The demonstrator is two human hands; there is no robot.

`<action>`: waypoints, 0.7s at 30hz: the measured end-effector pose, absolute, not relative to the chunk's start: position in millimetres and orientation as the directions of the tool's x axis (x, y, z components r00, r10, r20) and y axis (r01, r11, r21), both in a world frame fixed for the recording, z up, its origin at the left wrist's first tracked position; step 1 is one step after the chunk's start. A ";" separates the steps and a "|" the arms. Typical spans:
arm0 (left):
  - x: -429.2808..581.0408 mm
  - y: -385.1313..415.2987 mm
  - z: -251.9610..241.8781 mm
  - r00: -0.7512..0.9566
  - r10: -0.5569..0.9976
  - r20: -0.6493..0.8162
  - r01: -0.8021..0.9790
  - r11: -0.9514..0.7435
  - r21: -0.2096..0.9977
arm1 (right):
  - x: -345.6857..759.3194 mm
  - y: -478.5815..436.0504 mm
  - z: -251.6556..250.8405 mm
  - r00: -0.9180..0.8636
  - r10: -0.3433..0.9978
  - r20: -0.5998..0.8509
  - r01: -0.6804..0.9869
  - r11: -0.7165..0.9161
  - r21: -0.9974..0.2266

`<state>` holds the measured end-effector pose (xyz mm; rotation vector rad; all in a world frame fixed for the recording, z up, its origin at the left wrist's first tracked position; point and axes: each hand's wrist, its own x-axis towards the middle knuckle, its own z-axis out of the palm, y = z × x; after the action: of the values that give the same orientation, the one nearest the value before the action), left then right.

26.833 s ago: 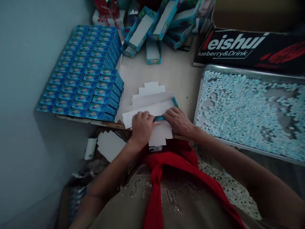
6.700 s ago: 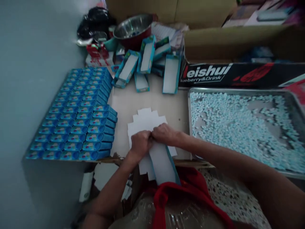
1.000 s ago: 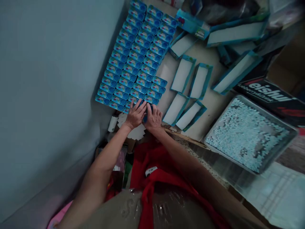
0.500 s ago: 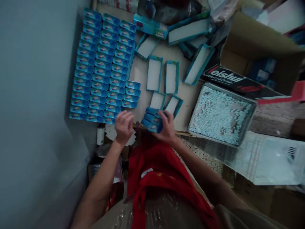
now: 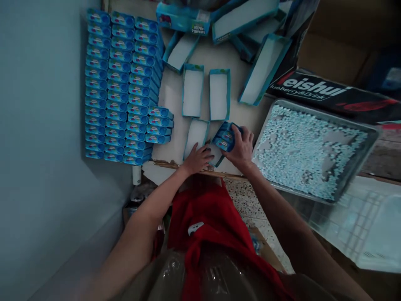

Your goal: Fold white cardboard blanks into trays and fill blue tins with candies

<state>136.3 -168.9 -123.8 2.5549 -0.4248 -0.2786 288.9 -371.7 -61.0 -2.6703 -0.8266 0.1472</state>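
Note:
My right hand grips a few small blue boxes side by side, over the right-hand tray of the near pair. Part of that white-bottomed blue tray is hidden beneath the boxes and my fingers. At the table's front edge, my left hand has its fingers spread, between this tray and another open blue tray on its left. Two similar trays lie just beyond, one of them a blue-rimmed tray. To the left, matching blue boxes stand stacked in columns, with a short extra column at the right.
A metal pan of small pale blue pellets lies right of my right hand. Behind it is an open black-printed carton. More blue trays and a closed-looking caramelo box are at the back. A wall borders the left.
My right hand has carried the blue boxes right and forward, over a tray. My left hand has moved right, away from the stack, and its fingers have spread. The view has shifted.

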 end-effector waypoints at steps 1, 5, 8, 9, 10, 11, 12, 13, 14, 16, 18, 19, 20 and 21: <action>136.4 -171.8 -121.4 0.924 -0.357 -0.134 -0.237 -0.813 0.532 | 289.3 -371.2 -62.5 0.824 0.566 -0.021 0.529 -0.782 -0.328; 132.8 -180.4 -110.2 0.910 -0.381 -0.164 -0.239 -0.805 0.544 | 289.7 -374.9 -56.7 0.809 0.582 -0.074 0.550 -0.796 -0.251; 113.8 -164.9 -91.6 0.952 -0.303 -0.049 -0.230 -0.809 0.541 | 277.8 -361.7 -34.9 0.785 0.620 -0.010 0.592 -0.755 -0.282; 105.3 -152.7 -82.7 0.979 -0.202 0.004 -0.174 -0.831 0.528 | 270.1 -349.3 -27.2 0.763 0.645 0.038 0.621 -0.715 -0.321; 97.3 -136.8 -73.0 0.997 -0.058 0.053 -0.077 -0.858 0.508 | 260.8 -332.1 -20.8 0.730 0.678 0.088 0.657 -0.660 -0.366; 90.8 -117.6 -63.2 0.990 0.109 0.093 0.050 -0.873 0.486 | 250.3 -310.7 -16.9 0.687 0.715 0.129 0.694 -0.593 -0.409; 86.7 -96.0 -53.9 0.954 0.274 0.124 0.189 -0.866 0.462 | 239.1 -286.0 -15.7 0.641 0.752 0.154 0.724 -0.526 -0.447; 85.5 -73.3 -45.9 0.910 0.392 0.138 0.298 -0.847 0.440 | 228.1 -259.4 -17.6 0.601 0.784 0.154 0.741 -0.474 -0.476; 87.1 -50.9 -39.8 0.885 0.445 0.136 0.355 -0.834 0.422 | 217.6 -232.6 -22.2 0.580 0.805 0.124 0.739 -0.456 -0.495; 95.8 -12.9 -33.8 0.914 0.396 0.083 0.331 -0.849 0.411 | 200.4 -185.6 -37.1 0.585 0.810 0.044 0.712 -0.487 -0.506; 104.8 10.3 -34.7 0.960 0.280 0.020 0.245 -0.870 0.428 | 188.3 -154.7 -53.4 0.606 0.795 -0.013 0.690 -0.534 -0.489; 107.0 16.3 -36.6 0.972 0.236 0.000 0.212 -0.873 0.439 | 183.8 -145.8 -59.9 0.616 0.788 -0.025 0.684 -0.550 -0.479; 107.3 19.5 -38.7 0.977 0.212 -0.009 0.194 -0.873 0.447 | 179.9 -140.2 -64.5 0.626 0.779 -0.027 0.680 -0.562 -0.471; 105.8 20.8 -40.8 0.980 0.201 -0.010 0.184 -0.872 0.454 | 176.5 -137.0 -67.0 0.638 0.770 -0.024 0.674 -0.573 -0.466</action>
<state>105.8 20.8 -40.8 2.6577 0.2729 0.0509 176.5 -137.0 -67.0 -2.4432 -1.1399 0.3124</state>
